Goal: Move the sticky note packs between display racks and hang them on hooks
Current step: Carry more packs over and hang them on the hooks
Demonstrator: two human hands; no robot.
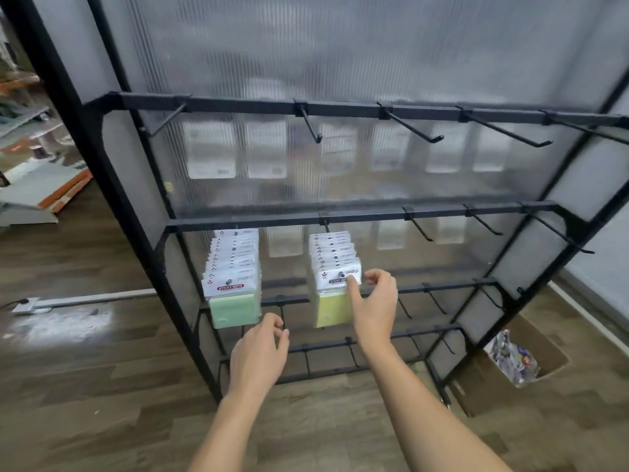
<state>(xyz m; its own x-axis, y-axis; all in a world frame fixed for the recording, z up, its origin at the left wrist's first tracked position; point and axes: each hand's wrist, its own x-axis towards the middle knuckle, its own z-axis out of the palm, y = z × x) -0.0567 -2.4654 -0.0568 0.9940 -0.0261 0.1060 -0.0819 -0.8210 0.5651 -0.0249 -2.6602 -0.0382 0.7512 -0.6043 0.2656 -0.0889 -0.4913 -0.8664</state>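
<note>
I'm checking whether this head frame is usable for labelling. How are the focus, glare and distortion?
Head view: the front yellow sticky note pack under the right hand prints legibly; the packs behind the ribbed translucent panel are smeared; a bright glare patch sits on the floor at left; the wide-angle lens bows the black rack frame.

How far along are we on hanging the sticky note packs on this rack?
Done: two hooks on the second bar carry full rows, green packs and yellow packs. In hand: the right hand pinches the front yellow pack's header; the left hand holds nothing. Left: the top-bar hooks and the other hooks look bare.
</note>
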